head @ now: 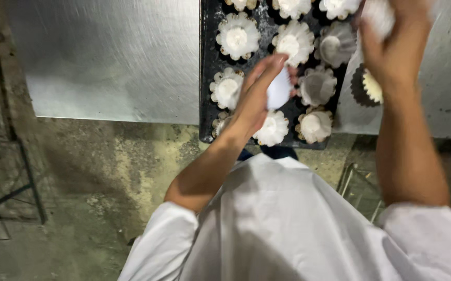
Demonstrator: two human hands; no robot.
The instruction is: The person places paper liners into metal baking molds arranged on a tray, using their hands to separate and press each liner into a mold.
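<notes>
Paper liners, white and fluted, are what both my hands are busy with above the dark baking tray (207, 78), which sits on the steel counter (106, 57) with its near end reaching the counter's front edge. My left hand (256, 96) hovers over the near half of the tray, fingers held straight and close together, with one white liner (279, 89) pinched between thumb and fingers. It hangs just above the middle column of cups, near the tray's front edge.

My right hand (392, 47) is raised over the tray's far right corner, closed around a stack of white liners (379, 15); that hand is blurred, so I can't tell exactly how the fingers wrap it, only that the bundle shows above the thumb side.

Most cups in the tray already carry a liner, some showing a pale round centre, like the lined cup (237, 36) in the left column. Two cups on the right column hold liners that look greyer and empty (316, 86). Just off the tray's right edge, on the counter, lies a dark fluted mould (367, 87) with something pale yellow inside, partly hidden behind my right wrist. Below the counter's front edge, my white coat (288, 224) fills the view.
</notes>
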